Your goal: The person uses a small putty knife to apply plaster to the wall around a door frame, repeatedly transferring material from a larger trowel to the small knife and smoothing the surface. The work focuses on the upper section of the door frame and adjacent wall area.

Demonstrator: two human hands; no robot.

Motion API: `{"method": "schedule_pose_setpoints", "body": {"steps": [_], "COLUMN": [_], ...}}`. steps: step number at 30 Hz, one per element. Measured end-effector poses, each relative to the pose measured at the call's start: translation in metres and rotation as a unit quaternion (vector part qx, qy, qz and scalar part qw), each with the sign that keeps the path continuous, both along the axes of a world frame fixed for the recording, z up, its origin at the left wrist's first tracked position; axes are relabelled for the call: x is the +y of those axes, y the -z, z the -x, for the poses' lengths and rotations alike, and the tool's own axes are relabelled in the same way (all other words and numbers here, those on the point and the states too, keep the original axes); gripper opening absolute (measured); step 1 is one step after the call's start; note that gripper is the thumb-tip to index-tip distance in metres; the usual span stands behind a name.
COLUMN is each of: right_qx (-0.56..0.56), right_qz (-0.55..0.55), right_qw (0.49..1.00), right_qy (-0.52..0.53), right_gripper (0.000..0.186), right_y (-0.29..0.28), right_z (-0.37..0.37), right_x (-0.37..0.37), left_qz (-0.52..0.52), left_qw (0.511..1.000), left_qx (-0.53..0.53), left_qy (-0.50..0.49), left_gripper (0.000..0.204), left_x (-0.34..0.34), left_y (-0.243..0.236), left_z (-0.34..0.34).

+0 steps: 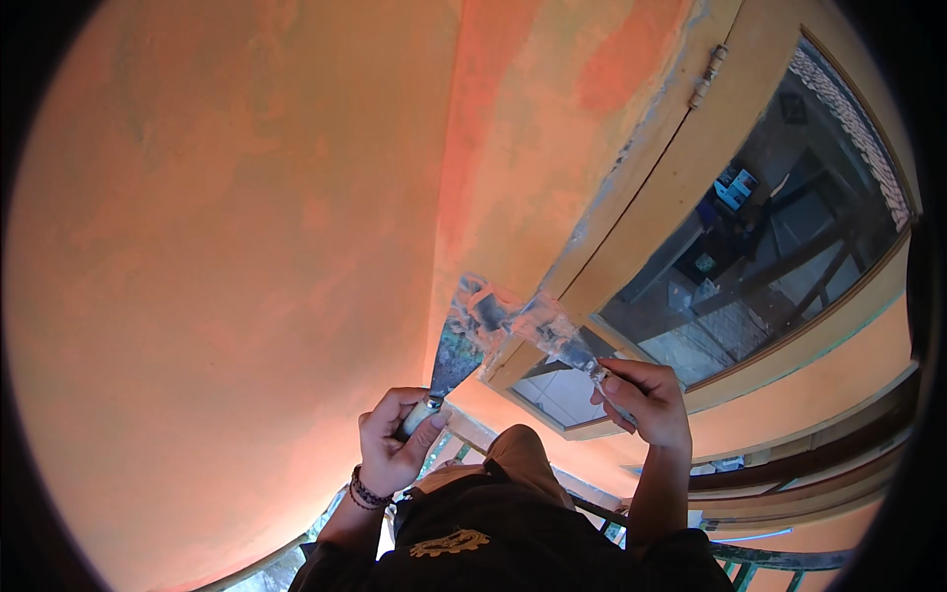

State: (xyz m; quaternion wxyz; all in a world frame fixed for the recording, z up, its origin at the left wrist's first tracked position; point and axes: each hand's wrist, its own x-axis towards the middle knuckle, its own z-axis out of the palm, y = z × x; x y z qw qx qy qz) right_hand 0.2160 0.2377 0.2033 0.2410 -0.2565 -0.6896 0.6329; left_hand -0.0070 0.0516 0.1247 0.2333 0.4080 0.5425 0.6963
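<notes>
Wrapped round the pale handle of a wide putty knife (454, 357), my left hand (394, 440) holds it blade up in front of my chest. My right hand (646, 400) grips a second, narrower putty knife (569, 345) by its handle, its blade slanting up to the left. Pinkish filler (485, 304) smears both blades. Their ends meet or overlap near the middle of the view; whether they press together I cannot tell. Dark beaded bracelets (367, 490) circle my left wrist.
A patchy orange wall (247, 227) fills the left, with a corner running up beside it. To the right stands a hinged wooden frame (641, 237) with a glass pane (760, 266) and a metal hinge (708, 77). Green railings (779, 559) run low behind me.
</notes>
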Motion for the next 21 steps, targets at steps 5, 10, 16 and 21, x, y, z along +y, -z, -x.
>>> {"method": "schedule_pose_setpoints", "body": {"steps": [5,10,16,21], "right_qx": [-0.003,0.001,0.051,0.068], "right_qz": [-0.001,-0.003,0.056,0.080], "right_qw": [1.000,1.000,0.997,0.994], "right_qy": [-0.001,-0.015,-0.016,-0.041], "right_gripper": [0.030,0.029,0.025,0.027], "right_y": [0.004,0.003,0.023,0.031], "right_z": [0.005,0.019,0.031,0.044], "right_x": [0.006,0.006,-0.001,-0.008], "left_qz": [-0.039,0.002,0.015,0.026], "left_qw": [0.997,0.990,0.976,0.968], "left_qx": [0.064,0.136,0.204,0.229], "left_qy": [-0.030,-0.028,-0.073,-0.094], "left_gripper": [0.021,0.022,0.024,0.025], "left_x": [0.006,0.003,0.004,0.005], "left_y": [0.000,0.000,-0.003,-0.003], "left_z": [0.000,0.006,0.005,0.005]}}
